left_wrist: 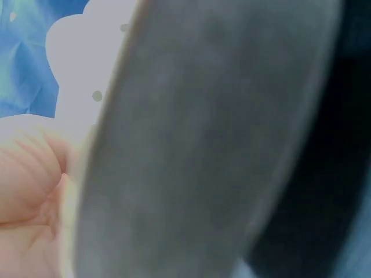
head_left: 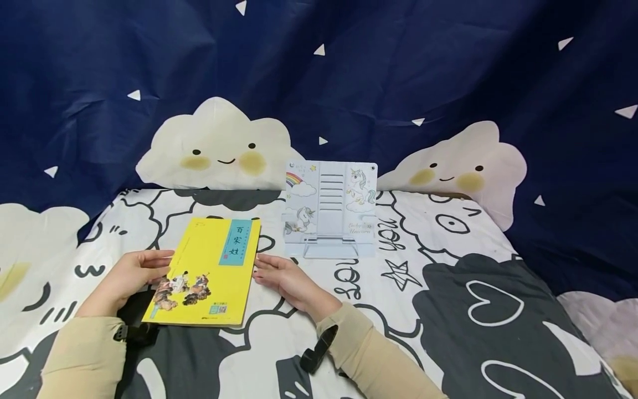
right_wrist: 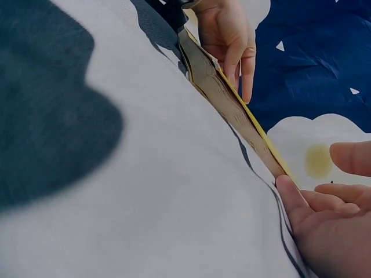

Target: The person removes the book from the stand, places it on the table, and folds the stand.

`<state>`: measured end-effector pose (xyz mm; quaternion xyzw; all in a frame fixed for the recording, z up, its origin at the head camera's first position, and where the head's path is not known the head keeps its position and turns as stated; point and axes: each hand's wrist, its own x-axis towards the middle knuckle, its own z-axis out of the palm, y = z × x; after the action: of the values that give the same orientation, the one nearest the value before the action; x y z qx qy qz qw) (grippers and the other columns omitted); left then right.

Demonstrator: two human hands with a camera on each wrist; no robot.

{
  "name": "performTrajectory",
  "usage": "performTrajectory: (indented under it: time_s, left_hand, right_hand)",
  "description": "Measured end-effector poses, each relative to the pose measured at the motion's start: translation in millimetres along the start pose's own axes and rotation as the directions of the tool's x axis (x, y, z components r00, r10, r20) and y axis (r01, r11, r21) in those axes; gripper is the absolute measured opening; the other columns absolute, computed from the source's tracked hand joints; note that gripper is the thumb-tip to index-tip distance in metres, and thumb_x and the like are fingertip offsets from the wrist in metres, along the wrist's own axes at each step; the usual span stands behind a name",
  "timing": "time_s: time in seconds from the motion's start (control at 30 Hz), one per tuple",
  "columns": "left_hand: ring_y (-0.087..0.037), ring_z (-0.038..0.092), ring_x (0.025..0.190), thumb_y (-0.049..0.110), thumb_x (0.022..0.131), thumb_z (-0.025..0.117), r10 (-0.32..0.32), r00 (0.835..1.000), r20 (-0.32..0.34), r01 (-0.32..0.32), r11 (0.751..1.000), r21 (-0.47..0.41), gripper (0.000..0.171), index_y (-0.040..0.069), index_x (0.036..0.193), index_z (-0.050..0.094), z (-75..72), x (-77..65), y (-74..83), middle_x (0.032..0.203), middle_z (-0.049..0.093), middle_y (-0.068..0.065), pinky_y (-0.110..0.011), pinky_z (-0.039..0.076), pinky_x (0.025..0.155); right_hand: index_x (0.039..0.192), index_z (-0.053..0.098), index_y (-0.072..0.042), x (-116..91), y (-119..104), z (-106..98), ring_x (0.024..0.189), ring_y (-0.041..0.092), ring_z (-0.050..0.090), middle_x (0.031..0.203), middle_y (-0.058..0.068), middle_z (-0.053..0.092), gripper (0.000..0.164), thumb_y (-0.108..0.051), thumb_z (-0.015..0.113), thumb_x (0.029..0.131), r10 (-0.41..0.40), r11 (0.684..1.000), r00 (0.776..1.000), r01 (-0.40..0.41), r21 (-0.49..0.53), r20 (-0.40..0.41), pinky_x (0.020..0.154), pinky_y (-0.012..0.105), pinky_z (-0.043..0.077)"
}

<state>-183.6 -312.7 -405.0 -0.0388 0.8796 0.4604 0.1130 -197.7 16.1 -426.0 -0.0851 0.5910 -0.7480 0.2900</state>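
Note:
A yellow book [head_left: 209, 266] with a blue title panel lies front cover up on the patterned bedspread, slightly slanted. My left hand [head_left: 132, 277] is at its left edge, fingers extended along the side. On the opposite side, my right hand [head_left: 294, 285] touches the right edge with its fingertips. The right wrist view shows the book's page edges [right_wrist: 232, 110] between the two hands, with my right hand's [right_wrist: 336, 226] fingers straight at the near corner. In the left wrist view, a blurred grey surface covers most of the frame beside my left hand [left_wrist: 29, 179].
A white unicorn-print book stand [head_left: 331, 194] stands upright behind and right of the book, with a clear support at its front. The bedspread [head_left: 399, 332] has black drawings and dark patches. A navy cloth [head_left: 374, 83] with clouds hangs at the back.

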Motion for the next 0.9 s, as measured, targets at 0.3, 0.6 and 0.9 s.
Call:
performTrajectory:
  time_s: [0.3, 0.6, 0.9]
  left_hand:
    - [-0.009, 0.07, 0.089, 0.015, 0.096, 0.066, -0.012, 0.999, -0.035, 0.013, 1.0, 0.009, 0.063, -0.009, 0.147, 0.038, -0.7, 2.7, -3.9, 0.137, 0.053, -0.033, -0.024, 0.06, 0.072]
    - [0.016, 0.056, 0.079, 0.025, 0.099, 0.061, 0.02, 0.984, -0.178, -0.019, 1.0, 0.01, 0.057, -0.009, 0.142, 0.045, -4.5, -4.9, 9.6, 0.137, 0.055, -0.031, -0.016, 0.057, 0.07]
    - [0.02, 0.047, 0.092, 0.038, 0.104, 0.048, 0.119, 0.959, -0.256, -0.14, 0.988, -0.065, 0.059, -0.004, 0.146, 0.044, 10.9, -18.6, 54.8, 0.144, 0.05, -0.028, -0.01, 0.055, 0.077]
  right_hand:
    - [0.151, 0.035, 0.004, -2, -2, -1, 0.127, 0.027, 0.058, 0.154, 0.018, 0.041, 0.057, -0.001, 0.055, 0.098, -0.01, 1.0, 1.0, 0.01, 0.007, -0.011, 0.106, 0.032, 0.049]
    - [0.15, 0.039, 0.001, -5, -8, 1, 0.138, 0.026, 0.049, 0.153, 0.013, 0.045, 0.056, -0.009, 0.058, 0.098, -0.046, 0.994, 0.998, 0.042, -0.105, -0.035, 0.113, 0.038, 0.042]
    - [0.15, 0.039, -0.002, -17, -34, 1, 0.142, 0.025, 0.044, 0.151, 0.012, 0.048, 0.054, -0.015, 0.056, 0.101, -0.22, 0.947, 0.971, 0.192, -0.257, -0.088, 0.119, 0.039, 0.034]
